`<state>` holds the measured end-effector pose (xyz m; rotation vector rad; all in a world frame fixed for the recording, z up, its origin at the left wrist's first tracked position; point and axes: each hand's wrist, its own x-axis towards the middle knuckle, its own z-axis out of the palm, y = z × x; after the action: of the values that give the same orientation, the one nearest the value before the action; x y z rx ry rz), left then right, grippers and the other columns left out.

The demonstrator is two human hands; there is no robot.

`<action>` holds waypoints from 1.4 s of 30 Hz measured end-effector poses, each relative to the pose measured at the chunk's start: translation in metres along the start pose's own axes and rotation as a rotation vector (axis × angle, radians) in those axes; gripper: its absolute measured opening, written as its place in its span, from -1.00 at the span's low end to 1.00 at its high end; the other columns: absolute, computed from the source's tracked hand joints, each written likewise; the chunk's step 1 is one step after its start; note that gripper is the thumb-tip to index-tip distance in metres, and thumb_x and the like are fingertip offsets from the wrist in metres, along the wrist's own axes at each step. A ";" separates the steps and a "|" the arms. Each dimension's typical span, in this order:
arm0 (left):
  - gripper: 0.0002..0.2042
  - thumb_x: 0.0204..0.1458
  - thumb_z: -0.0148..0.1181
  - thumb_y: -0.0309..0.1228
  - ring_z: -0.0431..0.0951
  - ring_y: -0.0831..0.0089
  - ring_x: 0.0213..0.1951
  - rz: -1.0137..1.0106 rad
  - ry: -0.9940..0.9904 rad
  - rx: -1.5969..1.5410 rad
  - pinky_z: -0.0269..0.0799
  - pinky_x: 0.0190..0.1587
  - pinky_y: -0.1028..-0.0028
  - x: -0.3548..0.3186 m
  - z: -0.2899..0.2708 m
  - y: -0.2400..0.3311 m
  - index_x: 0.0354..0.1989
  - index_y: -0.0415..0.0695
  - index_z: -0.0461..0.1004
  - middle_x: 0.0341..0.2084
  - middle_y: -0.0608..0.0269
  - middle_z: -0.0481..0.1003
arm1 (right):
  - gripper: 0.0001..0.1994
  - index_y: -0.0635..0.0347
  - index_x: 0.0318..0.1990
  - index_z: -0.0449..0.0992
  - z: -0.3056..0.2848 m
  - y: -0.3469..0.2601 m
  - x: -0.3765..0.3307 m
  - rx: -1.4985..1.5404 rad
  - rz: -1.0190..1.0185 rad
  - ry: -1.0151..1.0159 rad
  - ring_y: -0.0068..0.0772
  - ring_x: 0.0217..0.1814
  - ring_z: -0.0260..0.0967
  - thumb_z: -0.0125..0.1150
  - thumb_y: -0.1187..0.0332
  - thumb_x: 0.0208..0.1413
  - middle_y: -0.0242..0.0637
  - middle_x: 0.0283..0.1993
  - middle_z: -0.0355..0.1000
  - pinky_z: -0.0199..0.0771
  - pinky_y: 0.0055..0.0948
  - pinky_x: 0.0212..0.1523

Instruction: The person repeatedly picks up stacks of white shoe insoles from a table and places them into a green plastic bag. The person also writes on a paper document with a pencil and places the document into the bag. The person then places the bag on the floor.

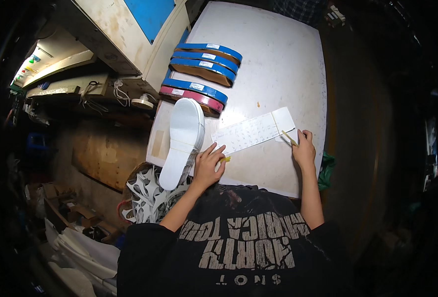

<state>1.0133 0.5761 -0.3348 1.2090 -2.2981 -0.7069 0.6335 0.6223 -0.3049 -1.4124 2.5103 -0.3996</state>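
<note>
Your right grip pinches a thin yellow stick. I can't tell if your left grip pinches the yellow bit beside it. The long white paper lies between both grips. Left of your left grip, a basket holds white scraps. White soles, piled up, partly block it. Blue and pink bands sit farther away.

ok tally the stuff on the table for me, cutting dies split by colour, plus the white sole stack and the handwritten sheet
Blue shoe-sole cutting dies: 4
Pink shoe-sole cutting die: 1
White sole stack: 1
Handwritten sheet: 1
Total: 7
</note>
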 end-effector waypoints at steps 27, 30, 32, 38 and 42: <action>-0.39 -0.12 0.50 -0.11 0.25 -0.19 0.30 0.035 -0.021 0.227 0.14 0.33 -0.08 0.078 -0.002 0.025 -0.05 -0.32 0.39 0.24 -0.33 0.28 | -0.31 0.34 0.12 0.35 0.001 -0.020 -0.037 -0.064 -0.092 -0.087 0.21 0.10 0.49 0.38 -0.08 0.07 0.01 0.32 0.26 0.51 0.06 0.09; -0.32 -0.19 0.55 -0.09 0.33 -0.15 0.19 -0.041 -0.066 0.185 0.22 0.30 -0.05 0.066 -0.004 0.029 -0.03 -0.33 0.39 0.11 -0.30 0.32 | -0.31 0.31 0.10 0.36 -0.005 -0.022 -0.042 -0.042 0.019 -0.090 0.19 0.12 0.49 0.42 -0.07 0.03 0.05 0.30 0.31 0.52 0.03 0.11; -0.29 -0.21 0.58 -0.09 0.37 -0.14 0.13 -0.100 -0.058 0.079 0.31 0.24 0.00 0.049 -0.006 0.031 -0.02 -0.34 0.36 0.05 -0.27 0.35 | -0.33 0.29 0.08 0.39 -0.005 -0.024 -0.047 -0.024 0.092 -0.085 0.17 0.13 0.49 0.44 -0.06 0.01 0.07 0.23 0.37 0.52 0.01 0.12; -0.25 -0.14 0.60 -0.03 0.47 0.12 0.05 -0.478 -0.100 -0.557 0.44 0.13 0.29 -0.055 -0.028 0.041 -0.02 -0.35 0.30 -0.01 -0.19 0.42 | -0.40 0.27 -0.02 0.51 0.000 -0.018 -0.087 -0.011 0.048 -0.175 0.17 0.04 0.54 0.46 -0.07 -0.03 0.08 -0.03 0.57 0.54 -0.01 0.04; -0.46 0.04 0.50 -0.19 0.53 0.50 -0.06 -0.595 -0.094 -1.045 0.45 0.05 0.46 -0.169 -0.042 0.058 0.00 -0.26 0.33 -0.12 0.04 0.53 | -0.42 0.31 -0.09 0.54 0.007 -0.001 -0.147 0.439 -0.084 -0.544 -0.26 -0.30 0.61 0.55 -0.05 0.01 -0.16 -0.29 0.61 0.58 -0.30 -0.19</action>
<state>1.0902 0.7370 -0.2910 1.2598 -1.1932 -1.8714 0.7111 0.7472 -0.3015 -1.2429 1.8028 -0.4698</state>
